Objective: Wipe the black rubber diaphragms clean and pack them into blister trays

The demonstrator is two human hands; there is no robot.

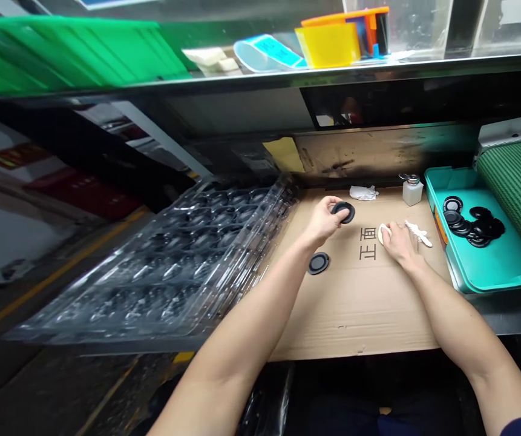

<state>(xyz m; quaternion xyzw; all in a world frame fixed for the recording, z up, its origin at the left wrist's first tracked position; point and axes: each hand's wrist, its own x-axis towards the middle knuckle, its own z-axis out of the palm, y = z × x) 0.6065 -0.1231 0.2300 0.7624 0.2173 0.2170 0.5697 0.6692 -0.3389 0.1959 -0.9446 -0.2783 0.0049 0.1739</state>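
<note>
My left hand (326, 219) is closed on a black round rubber part (343, 212), held just above the brown cardboard sheet (355, 303). A second black round part (318, 263) lies flat on the cardboard below that hand. My right hand (399, 242) rests on the cardboard with fingers curled over a small white wad (382, 233). A white cloth strip (419, 233) lies just right of that hand.
A stack of clear plastic blister trays (164, 260) lies to the left. At right, a teal tray (491, 266) holds several black round parts (473, 224), beside a green belt (518, 188). A small white dispenser bottle (412, 189) and a crumpled white cloth (363, 193) sit at the back.
</note>
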